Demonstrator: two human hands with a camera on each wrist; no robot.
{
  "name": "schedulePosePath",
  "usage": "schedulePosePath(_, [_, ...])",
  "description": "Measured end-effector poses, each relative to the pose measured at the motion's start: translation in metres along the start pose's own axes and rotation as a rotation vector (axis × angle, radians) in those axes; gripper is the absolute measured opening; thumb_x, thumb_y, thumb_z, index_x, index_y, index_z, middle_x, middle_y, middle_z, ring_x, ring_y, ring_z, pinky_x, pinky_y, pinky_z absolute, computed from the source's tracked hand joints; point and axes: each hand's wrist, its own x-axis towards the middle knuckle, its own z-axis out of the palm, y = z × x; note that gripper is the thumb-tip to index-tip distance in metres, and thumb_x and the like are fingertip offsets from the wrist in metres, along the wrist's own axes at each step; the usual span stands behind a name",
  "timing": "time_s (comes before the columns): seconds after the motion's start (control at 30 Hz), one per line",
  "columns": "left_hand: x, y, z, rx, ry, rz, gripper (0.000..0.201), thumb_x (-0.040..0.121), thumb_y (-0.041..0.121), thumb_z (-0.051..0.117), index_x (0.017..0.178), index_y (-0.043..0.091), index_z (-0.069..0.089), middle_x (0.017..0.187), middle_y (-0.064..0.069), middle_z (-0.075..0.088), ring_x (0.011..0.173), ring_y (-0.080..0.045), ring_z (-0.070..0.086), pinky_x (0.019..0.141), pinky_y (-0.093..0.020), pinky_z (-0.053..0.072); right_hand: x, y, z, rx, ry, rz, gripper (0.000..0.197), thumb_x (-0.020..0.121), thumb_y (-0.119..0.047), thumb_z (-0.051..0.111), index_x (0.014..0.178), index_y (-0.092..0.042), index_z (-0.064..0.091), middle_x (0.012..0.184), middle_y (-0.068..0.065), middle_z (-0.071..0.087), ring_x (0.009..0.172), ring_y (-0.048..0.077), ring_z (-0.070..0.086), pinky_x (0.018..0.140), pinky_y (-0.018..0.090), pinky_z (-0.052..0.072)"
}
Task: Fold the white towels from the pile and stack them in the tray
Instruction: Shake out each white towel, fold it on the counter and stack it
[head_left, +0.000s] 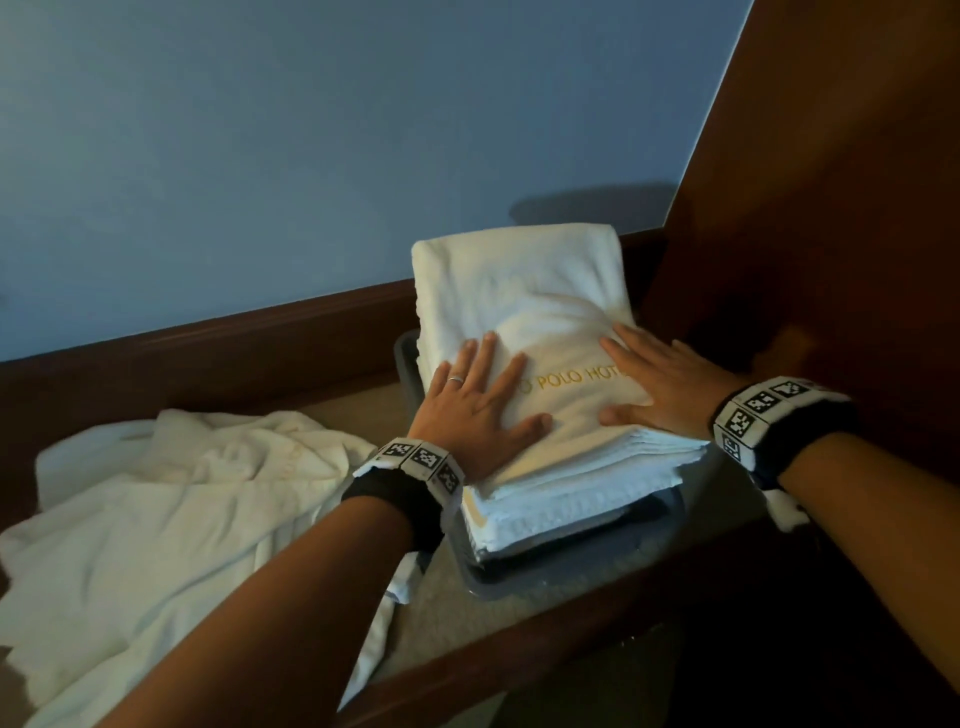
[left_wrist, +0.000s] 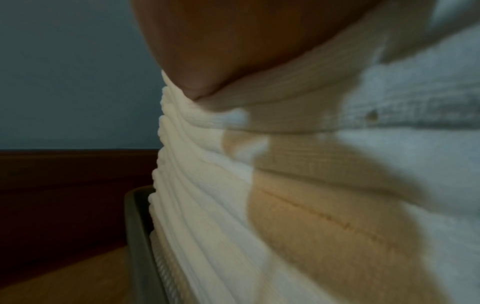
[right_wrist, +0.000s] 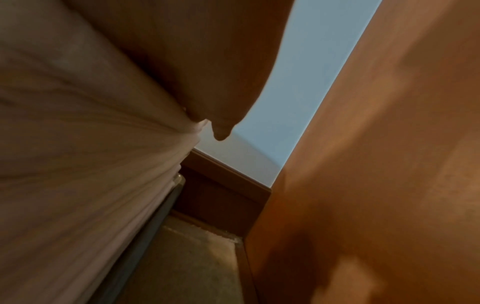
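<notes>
A stack of folded white towels (head_left: 524, 291) rises well above a grey tray (head_left: 571, 571) at the table's right. The top towel carries gold lettering. My left hand (head_left: 480, 400) lies flat on the stack's near left, fingers straight and spread, a ring on one finger. My right hand (head_left: 660, 382) lies flat on the near right, fingers straight. Both press down on the top towel. The left wrist view shows the palm (left_wrist: 221, 51) on the stack's layered edge (left_wrist: 207, 205) above the tray rim (left_wrist: 137, 236). The right wrist view shows the towel side (right_wrist: 78, 164).
A loose pile of unfolded white towels (head_left: 171, 509) lies on the table at the left. A dark wooden panel (head_left: 831, 208) stands close on the right of the tray. A blue wall (head_left: 311, 130) with a wooden skirting runs behind. The table's front edge (head_left: 519, 644) is near.
</notes>
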Motion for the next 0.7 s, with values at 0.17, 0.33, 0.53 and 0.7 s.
schedulePosePath(0.17, [-0.055, -0.028, -0.013, -0.168, -0.005, 0.017, 0.076, 0.096, 0.072, 0.028, 0.16, 0.036, 0.007, 0.168, 0.012, -0.002, 0.154, -0.013, 0.009, 0.121, -0.048, 0.027, -0.015, -0.032, -0.023, -0.052, 0.007, 0.155, 0.086, 0.089, -0.077, 0.024, 0.157, -0.029, 0.004, 0.166, -0.002, -0.004, 0.152, 0.015, -0.007, 0.121, 0.048, -0.001])
schedulePosePath(0.33, [-0.132, -0.094, -0.013, -0.201, -0.076, -0.228, 0.044, 0.097, 0.054, 0.052, 0.133, 0.031, 0.058, 0.134, -0.001, 0.063, 0.114, -0.024, 0.063, 0.096, -0.039, 0.051, -0.023, -0.093, -0.031, 0.021, 0.158, 0.332, 0.039, 0.099, -0.044, 0.035, 0.122, -0.017, 0.052, 0.136, 0.011, 0.05, 0.128, 0.028, 0.043, 0.109, 0.049, 0.032])
schedulePosePath(0.53, [-0.237, -0.207, -0.01, -0.095, -0.193, -0.4, 0.044, 0.096, 0.056, 0.052, 0.128, 0.028, 0.062, 0.122, 0.004, 0.067, 0.11, -0.02, 0.063, 0.091, -0.033, 0.051, -0.037, -0.207, -0.03, 0.251, 0.317, 0.385, 0.03, 0.101, -0.027, 0.036, 0.109, -0.011, 0.061, 0.122, 0.015, 0.062, 0.108, 0.033, 0.058, 0.094, 0.041, 0.046])
schedulePosePath(0.7, [-0.291, -0.268, -0.012, -0.02, -0.244, -0.471, 0.043, 0.095, 0.056, 0.054, 0.127, 0.029, 0.062, 0.121, 0.003, 0.066, 0.109, -0.019, 0.063, 0.091, -0.034, 0.052, -0.038, -0.302, -0.015, 0.012, 0.443, 0.339, 0.037, 0.098, -0.039, 0.045, 0.117, -0.013, 0.064, 0.133, 0.008, 0.056, 0.121, 0.029, 0.051, 0.105, 0.044, 0.036])
